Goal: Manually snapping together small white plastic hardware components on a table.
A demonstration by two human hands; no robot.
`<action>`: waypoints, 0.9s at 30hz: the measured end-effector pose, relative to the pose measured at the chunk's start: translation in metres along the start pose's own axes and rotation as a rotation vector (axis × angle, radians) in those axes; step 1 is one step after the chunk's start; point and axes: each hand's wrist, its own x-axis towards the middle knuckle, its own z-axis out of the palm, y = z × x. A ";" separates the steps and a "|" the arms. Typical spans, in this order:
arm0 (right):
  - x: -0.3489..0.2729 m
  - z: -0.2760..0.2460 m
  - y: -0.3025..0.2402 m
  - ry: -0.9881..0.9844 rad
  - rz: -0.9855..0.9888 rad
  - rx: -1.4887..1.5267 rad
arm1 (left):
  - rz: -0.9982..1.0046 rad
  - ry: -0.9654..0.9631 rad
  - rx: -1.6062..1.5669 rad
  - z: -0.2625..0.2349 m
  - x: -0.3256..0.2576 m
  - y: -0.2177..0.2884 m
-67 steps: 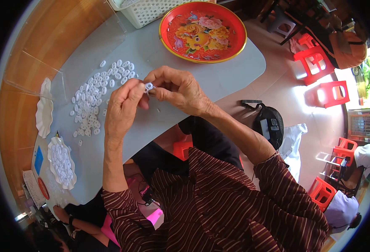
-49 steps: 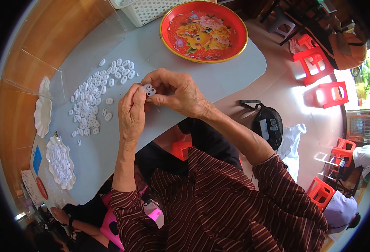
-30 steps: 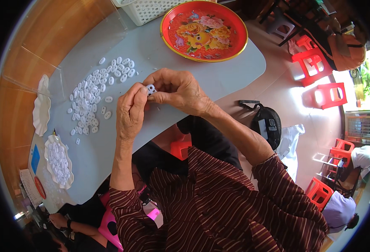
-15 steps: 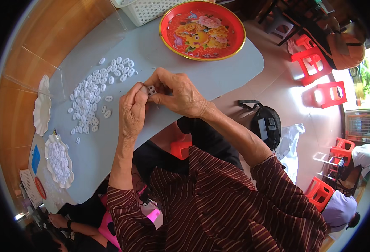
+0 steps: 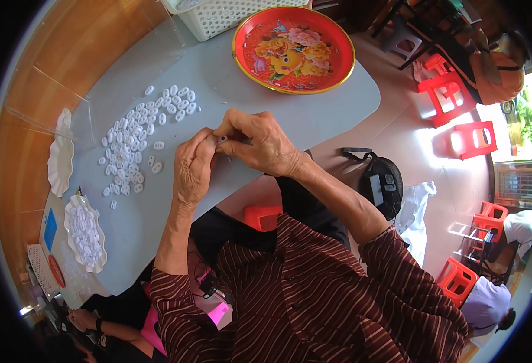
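Observation:
My left hand (image 5: 194,164) and my right hand (image 5: 260,142) meet over the table's near edge, fingertips pinched together. Between them is a small white plastic piece with dark holes (image 5: 222,140), mostly covered by the fingers. To the left of my hands, a loose pile of small white oval pieces with holes (image 5: 127,139) spreads over the grey table (image 5: 175,66). A few single pieces lie nearest my left hand.
A red round tray with painted flowers (image 5: 266,75) stands at the far side, beside a white perforated basket (image 5: 217,24). At left, a scalloped white dish (image 5: 100,257) holds more white pieces. Red stools (image 5: 476,138) and a black bag (image 5: 390,175) are on the floor; other people sit nearby.
My fingers have closed further over the small piece, so less of it shows. The table and its things appear slightly lower in the picture.

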 end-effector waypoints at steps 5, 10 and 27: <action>0.001 -0.003 -0.008 -0.001 0.063 0.056 | -0.026 -0.016 -0.072 -0.001 0.002 -0.002; 0.003 -0.004 -0.007 -0.002 0.137 0.194 | 0.110 -0.009 0.013 -0.003 0.000 -0.005; 0.199 -0.139 -0.013 0.402 -0.011 -0.526 | -0.086 0.023 -0.424 0.010 -0.031 0.006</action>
